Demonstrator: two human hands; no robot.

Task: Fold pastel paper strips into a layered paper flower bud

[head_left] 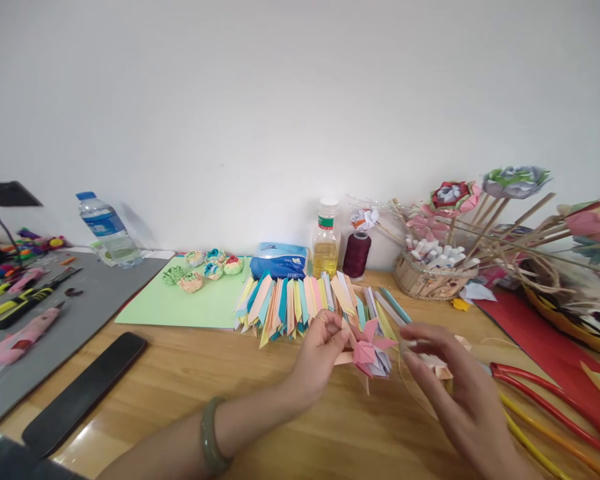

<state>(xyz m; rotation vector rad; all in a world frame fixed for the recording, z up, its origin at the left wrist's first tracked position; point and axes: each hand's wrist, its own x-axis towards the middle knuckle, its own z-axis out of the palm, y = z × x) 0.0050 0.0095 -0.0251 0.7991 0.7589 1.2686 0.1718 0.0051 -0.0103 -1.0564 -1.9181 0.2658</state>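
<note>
My left hand [320,357], with a green bangle [211,435] on its wrist, pinches a folded paper piece with pink, peach and pale lilac parts [367,351], held above the wooden table. To the right, my right hand [453,380] has its thumb and fingers bent toward each other beside the paper piece, not touching it; a small pale thing seems to be at its fingertips, too blurred to name. A thin thread [405,380] curves down between the hands. Behind them lies a row of folded colored paper strips [290,303].
Behind stand a blue tissue pack [280,261], a glue bottle [325,243], a maroon thread spool [357,255] and a basket [430,280]. Red-handled pliers [545,393] lie right; a black phone [85,393], green paper [150,303] and a water bottle [107,230] are left.
</note>
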